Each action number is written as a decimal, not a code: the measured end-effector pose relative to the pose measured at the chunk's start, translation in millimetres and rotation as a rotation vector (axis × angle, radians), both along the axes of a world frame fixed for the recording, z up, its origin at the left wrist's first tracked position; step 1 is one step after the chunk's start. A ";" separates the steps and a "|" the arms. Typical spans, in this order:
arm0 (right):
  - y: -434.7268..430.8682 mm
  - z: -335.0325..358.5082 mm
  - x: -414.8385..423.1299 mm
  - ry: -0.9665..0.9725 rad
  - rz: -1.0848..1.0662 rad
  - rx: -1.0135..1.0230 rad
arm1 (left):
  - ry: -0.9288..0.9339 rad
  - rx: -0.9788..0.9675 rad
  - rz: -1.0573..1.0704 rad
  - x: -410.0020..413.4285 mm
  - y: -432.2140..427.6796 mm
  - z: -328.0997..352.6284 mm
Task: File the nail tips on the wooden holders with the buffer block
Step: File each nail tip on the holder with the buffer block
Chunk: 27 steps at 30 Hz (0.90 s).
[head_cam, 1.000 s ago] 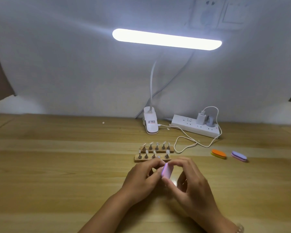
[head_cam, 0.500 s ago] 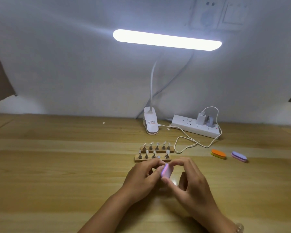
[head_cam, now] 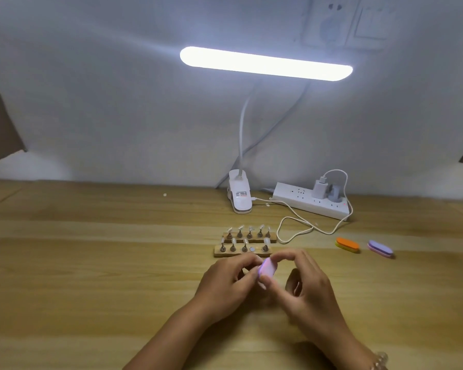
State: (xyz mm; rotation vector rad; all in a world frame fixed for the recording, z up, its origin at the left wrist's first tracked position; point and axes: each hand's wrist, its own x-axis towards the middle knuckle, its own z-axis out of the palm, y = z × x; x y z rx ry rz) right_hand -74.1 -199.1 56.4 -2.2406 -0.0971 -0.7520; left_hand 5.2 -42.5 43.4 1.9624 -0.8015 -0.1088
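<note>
Just in front of the near wooden holder [head_cam: 219,254], with bare table [head_cam: 91,276] lying open to its left, the right hand [head_cam: 308,289] is pinching the buffer block [head_cam: 266,269] against the left hand [head_cam: 225,284], whose curled fingers are hiding any contents.

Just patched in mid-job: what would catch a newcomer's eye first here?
The glowing lamp bar overhead dominates the view. Below it, the right hand pinches a pale purple buffer block with the left hand curled against it, just in front of the two wooden holders of nail tips. An orange buffer and a purple buffer lie apart to the right.
</note>
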 end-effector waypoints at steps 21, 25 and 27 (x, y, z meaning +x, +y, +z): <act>-1.8 -0.4 -1.4 0.025 -0.016 0.022 | 0.036 -0.082 -0.003 2.6 0.6 -4.0; -4.5 1.1 1.5 0.049 -0.043 0.100 | 0.044 -0.079 0.019 2.0 -0.4 -2.3; -4.3 -0.1 1.5 0.036 -0.057 0.061 | 0.041 -0.075 0.013 1.4 0.1 -2.7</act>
